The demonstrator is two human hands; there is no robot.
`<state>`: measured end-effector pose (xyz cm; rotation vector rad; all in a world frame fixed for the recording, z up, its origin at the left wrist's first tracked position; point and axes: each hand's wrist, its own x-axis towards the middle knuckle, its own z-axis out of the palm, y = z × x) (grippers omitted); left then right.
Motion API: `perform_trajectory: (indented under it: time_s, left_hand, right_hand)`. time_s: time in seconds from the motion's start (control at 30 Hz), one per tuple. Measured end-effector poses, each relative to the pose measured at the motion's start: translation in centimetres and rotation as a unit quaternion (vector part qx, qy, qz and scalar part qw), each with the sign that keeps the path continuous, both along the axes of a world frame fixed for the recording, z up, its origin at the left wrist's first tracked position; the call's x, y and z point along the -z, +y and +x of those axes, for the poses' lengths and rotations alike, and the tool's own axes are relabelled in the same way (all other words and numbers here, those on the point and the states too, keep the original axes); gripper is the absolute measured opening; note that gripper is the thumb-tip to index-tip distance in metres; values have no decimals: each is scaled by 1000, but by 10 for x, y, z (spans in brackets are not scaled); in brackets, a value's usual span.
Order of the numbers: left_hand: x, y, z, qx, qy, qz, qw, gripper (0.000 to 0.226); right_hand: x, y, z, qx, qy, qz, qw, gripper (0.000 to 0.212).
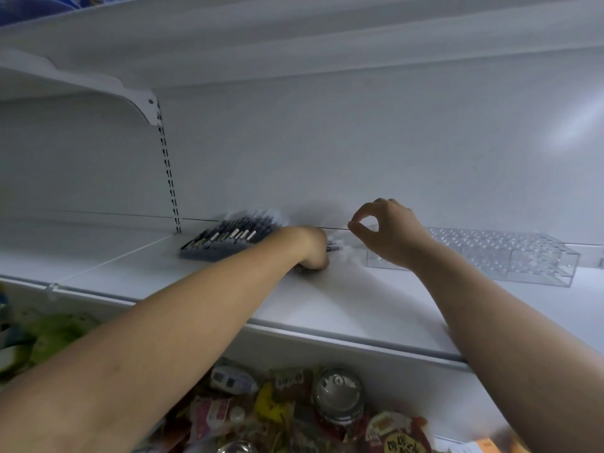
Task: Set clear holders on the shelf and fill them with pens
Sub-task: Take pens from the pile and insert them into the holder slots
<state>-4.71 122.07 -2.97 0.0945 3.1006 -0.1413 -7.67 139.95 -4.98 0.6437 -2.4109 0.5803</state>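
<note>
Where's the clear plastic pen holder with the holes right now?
Head view, right side: the clear perforated plastic holder sits on the white shelf near the back wall, partly behind the right hand, with the grey tray of dark pens further left.

The light is dim, cool and grey. A soft bright patch glares on the back wall [568,135] to my right. My arms [196,305] throw faint shadows on the shelf [327,299]. My left hand [312,246] and the pens [228,235] are smeared; shelf edges bow.
</note>
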Motion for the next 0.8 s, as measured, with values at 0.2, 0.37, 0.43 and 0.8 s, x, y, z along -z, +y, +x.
perform_trajectory:
  time_s: [0.2,0.37,0.43,0.8]
  left_hand:
    - [12,-3,-14,39,38,9,998,14]
    - [-4,-21,-21,60,87,237,966,38]
    - [-10,-24,-25,82,103,342,930,37]
    - [-40,36,-72,196,66,582,787,20]
  right_hand:
    - [-2,1,-1,-3,18,-17,1000,18]
    - [-10,6,0,-6,49,-109,993,17]
    - [-17,7,-1,-13,37,-201,979,17]
    - [-77,37,-41,47,-72,-206,975,26]
